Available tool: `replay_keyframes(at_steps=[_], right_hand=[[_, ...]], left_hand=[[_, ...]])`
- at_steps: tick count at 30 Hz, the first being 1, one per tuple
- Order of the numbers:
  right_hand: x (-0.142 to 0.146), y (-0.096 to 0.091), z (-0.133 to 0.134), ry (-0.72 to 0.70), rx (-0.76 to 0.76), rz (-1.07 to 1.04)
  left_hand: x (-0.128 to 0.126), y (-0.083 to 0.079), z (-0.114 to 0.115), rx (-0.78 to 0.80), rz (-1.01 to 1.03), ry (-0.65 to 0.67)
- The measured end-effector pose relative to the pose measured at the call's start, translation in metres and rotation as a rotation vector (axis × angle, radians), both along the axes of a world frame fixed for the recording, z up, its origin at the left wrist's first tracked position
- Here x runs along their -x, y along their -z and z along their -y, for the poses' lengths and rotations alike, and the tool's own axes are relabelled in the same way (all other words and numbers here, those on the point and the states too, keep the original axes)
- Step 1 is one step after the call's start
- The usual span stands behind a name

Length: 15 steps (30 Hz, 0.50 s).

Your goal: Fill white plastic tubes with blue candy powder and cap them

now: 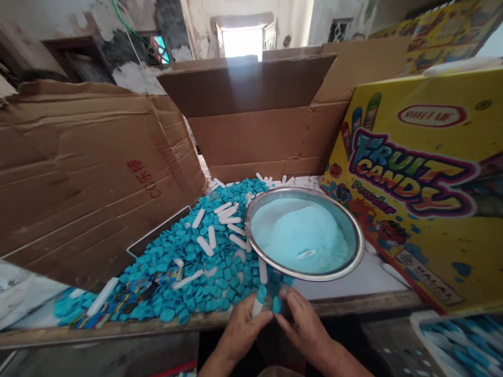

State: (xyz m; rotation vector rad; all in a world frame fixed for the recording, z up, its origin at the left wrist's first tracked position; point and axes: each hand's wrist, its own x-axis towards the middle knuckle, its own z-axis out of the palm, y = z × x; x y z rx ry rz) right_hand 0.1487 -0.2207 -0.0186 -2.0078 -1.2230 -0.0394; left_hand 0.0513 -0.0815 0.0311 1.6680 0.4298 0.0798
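Observation:
My left hand (241, 322) is closed around a small white plastic tube (257, 308) held nearly upright, with a blue section at its top. Just to the right, my right hand (302, 318) pinches a small blue cap (277, 305), a little apart from the tube. Both hands are at the table's front edge. Beyond them stands a steel bowl (356, 262) of pale blue powder (304, 225), with a small white piece (305, 254) lying on the powder. Loose blue caps (223, 272) are heaped left of the bowl, with several white tubes (205, 245) scattered on top.
Brown cardboard (259, 136) walls the back, and another cardboard panel (98, 178) the left. A yellow printed candy box (424, 178) stands at the right. Below it, a white crate (420, 335) holds blue-and-white tubes. Printed wrappers (137, 290) lie near the front left.

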Motion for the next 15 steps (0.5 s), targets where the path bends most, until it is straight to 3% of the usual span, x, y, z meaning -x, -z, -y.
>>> replay_keyframes(at_steps=[5, 10, 15], right_hand=[[0.006, -0.008, -0.002, -0.08, -0.15, -0.036], [0.0, -0.031, -0.001, -0.111, -0.063, -0.248], [-0.001, -0.042, -0.006, -0.204, -0.036, -0.277]], left_hand=[[-0.004, 0.007, 0.003, 0.21, -0.026, -0.013], [-0.002, -0.005, -0.003, 0.085, -0.006, -0.002], [-0.001, -0.007, -0.005, 0.043, 0.04, 0.042]])
